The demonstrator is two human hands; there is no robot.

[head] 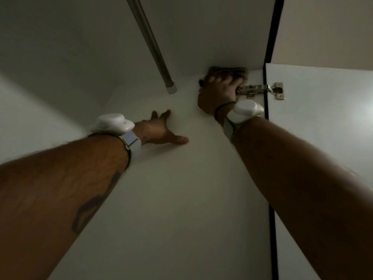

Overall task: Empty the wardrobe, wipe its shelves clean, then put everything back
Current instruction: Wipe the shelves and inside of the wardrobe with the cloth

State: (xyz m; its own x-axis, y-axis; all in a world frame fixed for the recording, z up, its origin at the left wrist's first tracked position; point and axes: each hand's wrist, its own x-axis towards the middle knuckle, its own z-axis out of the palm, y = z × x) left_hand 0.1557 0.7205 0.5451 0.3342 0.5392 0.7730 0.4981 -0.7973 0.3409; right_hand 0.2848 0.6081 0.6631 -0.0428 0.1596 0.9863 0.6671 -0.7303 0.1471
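Observation:
I look up inside the white wardrobe along its right side panel (181,199). My right hand (219,91) presses a dark brownish cloth (228,72) into the top corner of that panel, beside the door hinge; whether its fingers curl round the cloth is hard to tell. My left hand (161,130) lies flat on the same panel lower down, fingers spread, holding nothing. Both wrists carry white bands with devices.
A metal hanging rail (150,43) runs from the top of the view to its white end cap on the panel. A metal hinge (260,90) joins the panel to the open white door (323,128). A dark edge strip runs between them.

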